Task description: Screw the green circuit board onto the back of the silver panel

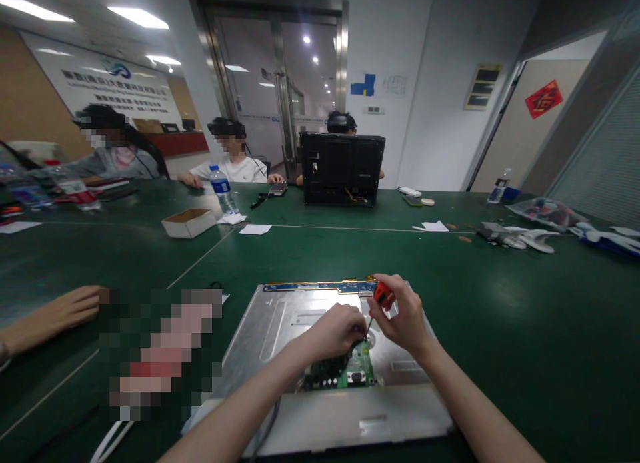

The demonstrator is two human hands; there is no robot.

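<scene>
An orange-handled screwdriver (382,295) is pinched in the curled fingers of the right hand (406,316), its shaft angled down. The left hand (336,329) is closed at the tip, over a green circuit board (356,371). The board is seated on a metal panel (280,319) lying on the green table (500,303).
</scene>
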